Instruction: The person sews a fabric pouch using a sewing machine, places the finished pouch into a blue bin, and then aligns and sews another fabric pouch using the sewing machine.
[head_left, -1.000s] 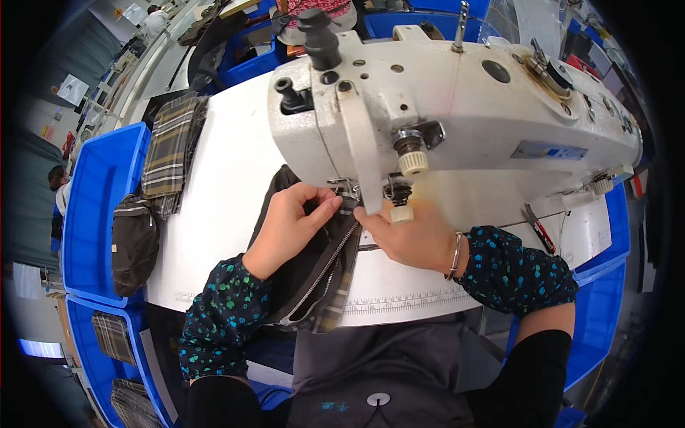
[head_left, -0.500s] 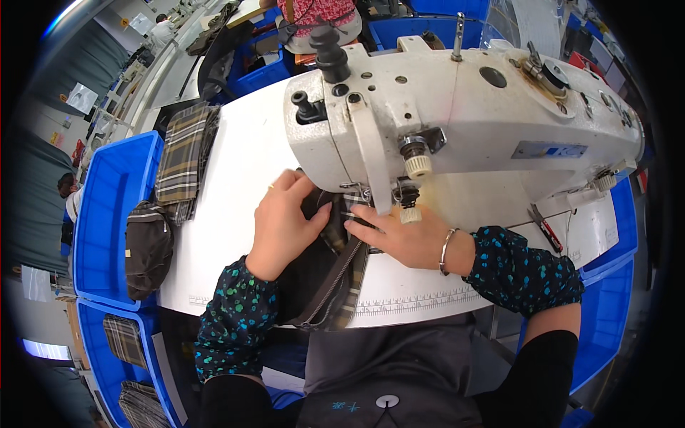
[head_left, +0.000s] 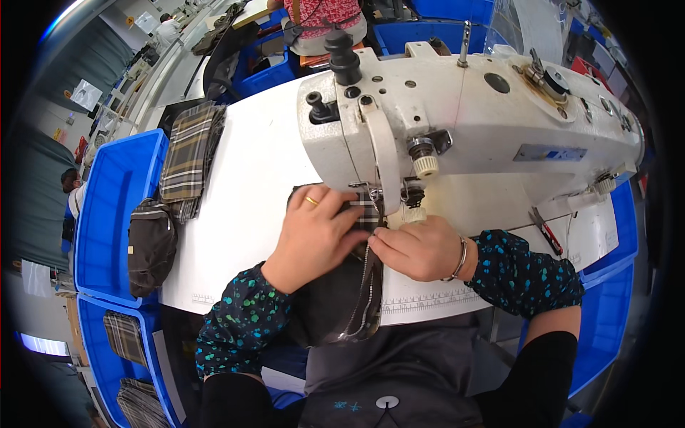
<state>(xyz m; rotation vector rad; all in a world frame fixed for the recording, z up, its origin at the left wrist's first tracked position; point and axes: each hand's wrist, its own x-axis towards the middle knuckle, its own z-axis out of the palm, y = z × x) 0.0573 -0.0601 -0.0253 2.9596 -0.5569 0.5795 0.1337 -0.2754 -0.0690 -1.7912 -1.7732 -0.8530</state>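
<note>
A dark cloth piece with plaid lining (head_left: 335, 299) lies on the white sewing table, its near end hanging over the front edge. A long metal-toothed zipper (head_left: 368, 285) runs along its right side up to the presser foot of the white sewing machine (head_left: 464, 107). My left hand (head_left: 310, 235), with a ring on it, presses on the cloth just left of the needle area, fingers curled and gripping it. On the other side, my right hand (head_left: 421, 250) pinches the zipper edge below the machine head. The fingertips nearly meet there. The needle itself is hidden.
Folded plaid cloth (head_left: 189, 157) and a dark pouch (head_left: 152, 246) lie at the table's left edge, beside blue bins (head_left: 118, 207). Red-handled snips (head_left: 548, 232) rest on the right of the table. A person in a pink patterned top (head_left: 325, 18) sits beyond the machine.
My left hand has slid right and turned over the cloth. My right hand has come down slightly, its outstretched fingers now pinching the zipper edge. The zipper lies straighter toward the presser foot.
</note>
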